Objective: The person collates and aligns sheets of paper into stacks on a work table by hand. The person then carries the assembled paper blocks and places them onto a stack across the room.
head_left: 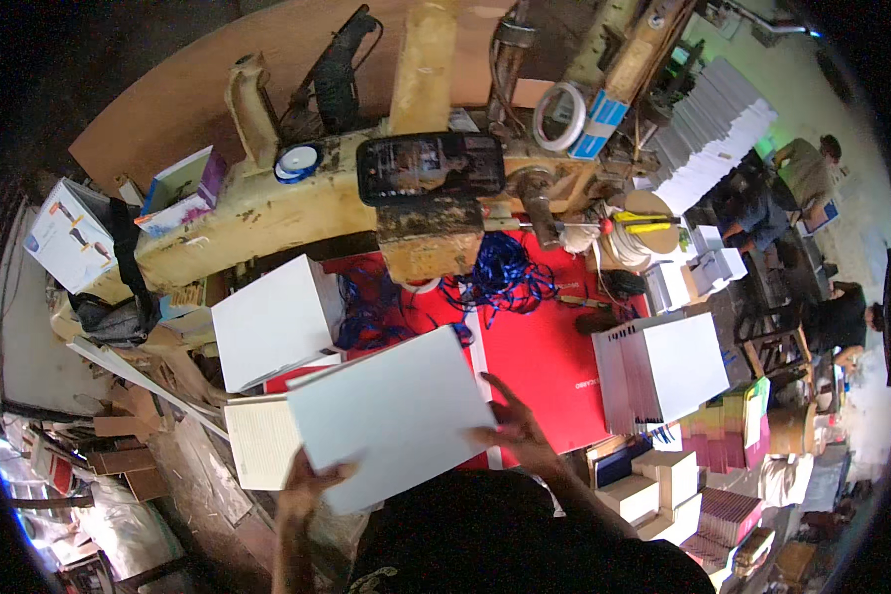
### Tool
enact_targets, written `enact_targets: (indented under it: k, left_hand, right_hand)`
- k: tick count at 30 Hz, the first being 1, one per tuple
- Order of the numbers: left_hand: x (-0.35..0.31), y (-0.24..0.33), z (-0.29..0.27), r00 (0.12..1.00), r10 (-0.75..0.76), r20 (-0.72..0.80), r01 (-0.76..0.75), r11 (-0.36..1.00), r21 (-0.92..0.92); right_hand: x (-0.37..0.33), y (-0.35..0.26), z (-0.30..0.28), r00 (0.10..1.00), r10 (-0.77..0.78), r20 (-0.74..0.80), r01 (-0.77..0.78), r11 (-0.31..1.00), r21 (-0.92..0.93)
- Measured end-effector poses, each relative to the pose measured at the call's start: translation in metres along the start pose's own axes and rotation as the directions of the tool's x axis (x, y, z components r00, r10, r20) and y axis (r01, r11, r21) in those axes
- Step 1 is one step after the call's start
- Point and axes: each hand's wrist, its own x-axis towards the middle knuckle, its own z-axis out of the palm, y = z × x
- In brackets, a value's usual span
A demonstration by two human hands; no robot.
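Both my hands hold a white rectangular book block [396, 416], tilted above the near side of the red work surface [549, 371]. My left hand [312, 483] grips its lower left corner, thumb on top. At the right edge, my right hand [517, 426] has its thumb on the face and its index finger stretched along the side; the fingers beneath are hidden. Just beyond the block lie tangled blue ribbons [505, 272]. A stack of white blocks [267, 322] stands to the left, and a cream paper stack [257, 445] sits below it, partly covered by the held block.
On the right stands another white stack [663, 376]. A worn machine frame [238, 223] crosses the far side, with a phone [431, 168] mounted on it. A string spool [624, 243] and yellow cutter [643, 220] lie far right. Other people [807, 173] are in the background.
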Motion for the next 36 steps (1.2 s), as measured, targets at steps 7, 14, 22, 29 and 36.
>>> enact_targets:
  k: [7, 14, 22, 29, 36]
  left_hand:
    - [0.009, -0.072, 0.155, 0.931, 0.118, 0.346, -0.004, 0.949, -0.315]
    - [0.010, -0.203, 0.287, 0.735, 0.357, 0.577, -0.571, 0.784, 0.244]
    - [-0.015, -0.133, 0.367, 0.528, -0.151, 0.836, 0.126, 0.987, 0.098]
    - [0.016, -0.091, 0.305, 0.767, 0.636, -0.080, -0.370, 0.541, 0.755]
    - [0.033, -0.159, 0.285, 0.886, 0.455, -0.086, -0.231, 0.596, 0.769]
  right_hand:
    - [-0.003, 0.011, -0.094, 0.870, -0.233, -0.434, 0.402, 0.845, 0.352]
    - [0.027, 0.051, -0.174, 0.955, 0.100, -0.280, -0.093, 0.995, 0.037]
    - [0.040, 0.033, -0.199, 0.951, 0.306, -0.040, -0.298, 0.878, -0.375]
    - [0.046, -0.004, -0.197, 0.978, -0.114, -0.176, -0.125, 0.359, -0.925]
    - [0.137, 0.001, -0.164, 0.870, -0.314, 0.380, 0.488, 0.430, -0.760]
